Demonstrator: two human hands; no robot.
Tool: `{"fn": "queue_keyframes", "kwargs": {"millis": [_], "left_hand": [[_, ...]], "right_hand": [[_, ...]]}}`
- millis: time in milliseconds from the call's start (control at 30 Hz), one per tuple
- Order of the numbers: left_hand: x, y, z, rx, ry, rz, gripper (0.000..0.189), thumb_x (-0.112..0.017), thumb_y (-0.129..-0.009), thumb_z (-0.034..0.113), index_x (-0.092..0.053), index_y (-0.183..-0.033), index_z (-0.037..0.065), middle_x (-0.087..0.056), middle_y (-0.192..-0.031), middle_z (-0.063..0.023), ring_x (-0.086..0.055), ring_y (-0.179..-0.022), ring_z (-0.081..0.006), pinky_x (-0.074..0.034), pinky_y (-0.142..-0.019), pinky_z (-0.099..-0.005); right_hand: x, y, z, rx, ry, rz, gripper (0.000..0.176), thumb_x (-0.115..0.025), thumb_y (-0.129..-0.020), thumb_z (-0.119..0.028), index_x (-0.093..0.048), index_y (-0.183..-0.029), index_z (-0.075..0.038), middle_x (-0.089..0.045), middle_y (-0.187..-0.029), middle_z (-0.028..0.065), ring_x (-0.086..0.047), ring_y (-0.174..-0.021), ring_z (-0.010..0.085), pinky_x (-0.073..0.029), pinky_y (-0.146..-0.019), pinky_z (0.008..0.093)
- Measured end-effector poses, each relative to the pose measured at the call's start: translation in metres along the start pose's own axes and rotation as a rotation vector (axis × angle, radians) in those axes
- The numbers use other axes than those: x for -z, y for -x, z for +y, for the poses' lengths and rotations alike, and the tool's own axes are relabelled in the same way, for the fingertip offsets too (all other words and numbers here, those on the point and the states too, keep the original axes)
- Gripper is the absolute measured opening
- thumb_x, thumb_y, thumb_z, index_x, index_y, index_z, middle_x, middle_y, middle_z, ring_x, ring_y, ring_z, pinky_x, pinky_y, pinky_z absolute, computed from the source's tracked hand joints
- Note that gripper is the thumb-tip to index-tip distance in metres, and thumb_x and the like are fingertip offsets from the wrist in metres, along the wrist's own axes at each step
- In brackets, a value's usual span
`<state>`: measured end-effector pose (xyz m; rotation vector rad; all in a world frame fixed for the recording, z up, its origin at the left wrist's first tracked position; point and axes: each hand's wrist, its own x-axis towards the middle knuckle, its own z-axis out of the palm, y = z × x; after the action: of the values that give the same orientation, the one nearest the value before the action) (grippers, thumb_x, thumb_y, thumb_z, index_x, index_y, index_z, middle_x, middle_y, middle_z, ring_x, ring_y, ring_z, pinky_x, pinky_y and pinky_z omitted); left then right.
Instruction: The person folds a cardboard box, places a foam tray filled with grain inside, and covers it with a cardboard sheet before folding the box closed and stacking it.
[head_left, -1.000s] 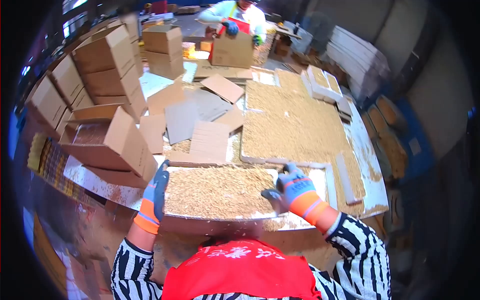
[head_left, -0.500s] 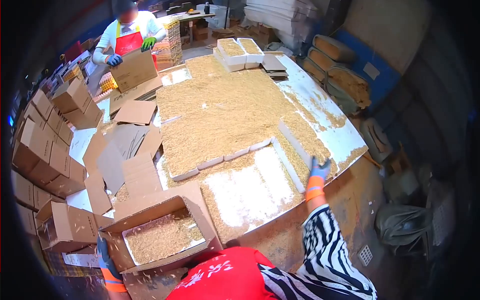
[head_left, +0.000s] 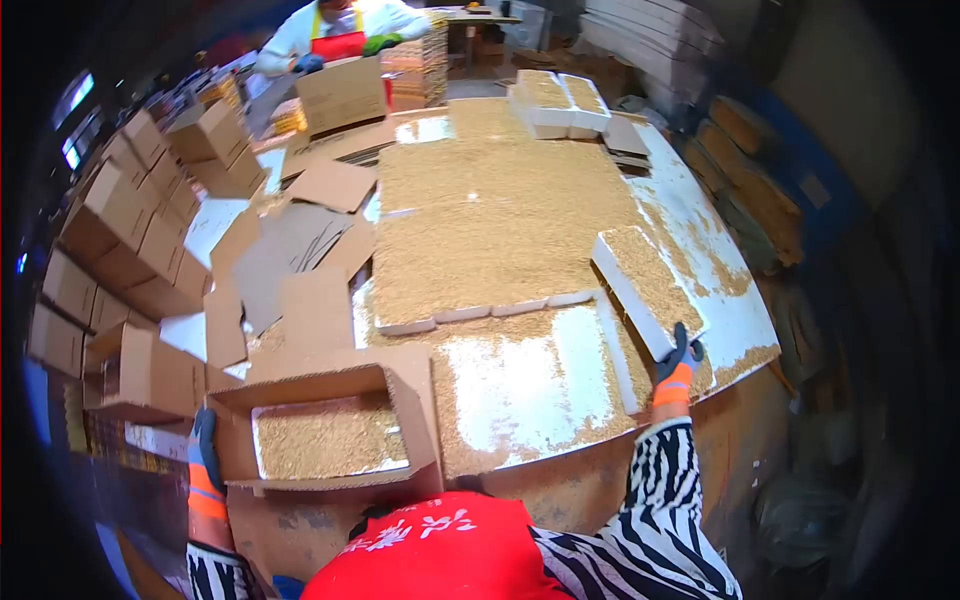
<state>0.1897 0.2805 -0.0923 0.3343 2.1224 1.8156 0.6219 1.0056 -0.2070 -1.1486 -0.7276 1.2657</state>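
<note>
My left hand (head_left: 204, 455), in a grey and orange glove, grips the left wall of an open cardboard box (head_left: 410, 415). Inside that box lies a white foam tray filled with tan husks (head_left: 325, 438). My right hand (head_left: 680, 362), gloved alike, is closed on the near end of another husk-filled white foam tray (head_left: 632, 300). This tray sits tilted at an angle at the table's right side, its long white side wall showing. Its thumb and fingers straddle the tray's end; part of the grip is hidden.
Husk-filled trays (head_left: 500, 220) cover the table's middle, and more are stacked (head_left: 560, 105) at the back. Flattened cardboard (head_left: 320, 300) lies left of them. Closed boxes (head_left: 120, 215) are piled far left. Across the table, a person (head_left: 340, 40) handles a cardboard box (head_left: 342, 95).
My right hand has closed on the near end of the right-hand tray, which is now turned and shifted. Husks no longer fly around the box at my left. The view has swung left.
</note>
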Motion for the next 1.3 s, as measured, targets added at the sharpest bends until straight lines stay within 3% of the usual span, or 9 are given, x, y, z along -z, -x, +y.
{"fn": "queue_keyframes", "kwargs": {"millis": [33, 167, 333, 500, 633, 867, 1100, 1233, 1300], "left_hand": [[0.028, -0.006, -0.028, -0.043, -0.113, 0.009, 0.046, -0.046, -0.097, 0.025, -0.045, -0.134, -0.003, -0.051, -0.133, -0.0092, -0.047, -0.121, -0.0194, -0.035, -0.105, -0.031], [-0.007, 0.004, -0.012, -0.033, -0.169, 0.174, 0.043, -0.049, -0.096, 0.022, -0.049, -0.13, -0.004, -0.054, -0.129, -0.0097, -0.05, -0.118, -0.0174, -0.037, -0.103, -0.03], [-0.039, 0.016, 0.022, -0.044, -0.094, 0.124, 0.047, -0.052, -0.095, 0.025, -0.048, -0.131, -0.004, -0.054, -0.13, -0.0139, -0.05, -0.119, -0.0198, -0.035, -0.103, -0.0285], [-0.048, 0.024, 0.037, 0.039, 0.389, -0.051, 0.048, -0.049, -0.097, 0.024, -0.042, -0.136, -0.002, -0.05, -0.134, -0.0084, -0.046, -0.121, -0.0147, -0.034, -0.104, -0.028], [-0.046, 0.047, 0.076, -0.095, 0.415, -0.342, 0.047, -0.048, -0.096, 0.021, -0.041, -0.137, 0.0, -0.051, -0.133, -0.0092, -0.049, -0.121, -0.0158, -0.038, -0.102, -0.0295], [-0.041, 0.033, 0.05, -0.04, 0.455, -0.222, 0.052, -0.052, -0.091, 0.01, -0.035, -0.14, 0.0, -0.051, -0.134, -0.0135, -0.053, -0.119, -0.0209, -0.043, -0.1, -0.0314], [-0.051, 0.042, 0.065, 0.073, 0.684, -0.178, 0.048, -0.047, -0.097, 0.023, -0.04, -0.137, -0.003, -0.048, -0.136, -0.0097, -0.045, -0.124, -0.0177, -0.033, -0.106, -0.0283], [-0.055, 0.037, 0.058, -0.066, 0.421, -0.055, 0.048, -0.049, -0.096, 0.02, -0.039, -0.138, -0.002, -0.044, -0.139, -0.0115, -0.04, -0.129, -0.0202, -0.03, -0.108, -0.0308], [-0.055, 0.039, 0.054, -0.237, -0.078, 0.036, 0.046, -0.049, -0.096, 0.016, -0.039, -0.138, -0.001, -0.044, -0.139, -0.0135, -0.039, -0.129, -0.0223, -0.03, -0.108, -0.0322]], "right_hand": [[-0.015, 0.038, -0.026, -0.025, -0.05, 0.024, 0.051, -0.082, -0.071, -0.021, -0.049, -0.109, -0.016, -0.054, -0.097, 0.0073, -0.054, -0.088, 0.025, -0.051, -0.07, 0.0417], [-0.066, 0.17, -0.116, -0.123, -0.068, -0.722, 0.046, -0.056, -0.091, -0.029, -0.048, -0.131, -0.006, -0.055, -0.125, 0.0126, -0.057, -0.112, 0.0271, -0.049, -0.091, 0.0386], [-0.107, 0.292, -0.154, -0.372, -0.029, -0.938, 0.053, -0.051, -0.092, -0.029, -0.038, -0.14, -0.009, -0.049, -0.132, 0.011, -0.052, -0.119, 0.0249, -0.045, -0.097, 0.0407], [-0.137, 0.397, -0.169, 0.189, 0.418, -1.276, 0.05, -0.047, -0.092, -0.018, -0.038, -0.138, 0.002, -0.047, -0.134, 0.0134, -0.047, -0.121, 0.0204, -0.037, -0.102, 0.0316], [-0.145, 0.451, -0.173, -0.007, 0.435, -1.392, 0.059, -0.052, -0.087, -0.017, -0.034, -0.14, 0.002, -0.048, -0.133, 0.013, -0.047, -0.12, 0.0206, -0.036, -0.102, 0.0327], [-0.141, 0.448, -0.154, 0.058, 0.537, -1.401, 0.055, -0.051, -0.089, -0.022, -0.038, -0.137, 0.001, -0.051, -0.128, 0.0139, -0.051, -0.116, 0.0218, -0.039, -0.099, 0.0346], [-0.146, 0.462, -0.155, -0.181, 0.43, -1.255, 0.063, -0.062, -0.083, -0.012, -0.033, -0.138, -0.002, -0.058, -0.117, 0.0162, -0.059, -0.102, 0.0201, -0.049, -0.088, 0.0325], [-0.16, 0.466, -0.164, -0.046, 0.937, -1.43, 0.045, -0.068, -0.084, -0.021, -0.053, -0.122, -0.001, -0.067, -0.092, 0.009, -0.065, -0.076, 0.0133, -0.052, -0.066, 0.0262], [-0.173, 0.467, -0.172, 0.515, 1.646, -1.526, 0.028, -0.067, -0.084, -0.033, -0.066, -0.092, -0.006, -0.069, -0.076, 0.009, -0.067, -0.071, 0.0181, -0.05, -0.06, 0.0298]]}}
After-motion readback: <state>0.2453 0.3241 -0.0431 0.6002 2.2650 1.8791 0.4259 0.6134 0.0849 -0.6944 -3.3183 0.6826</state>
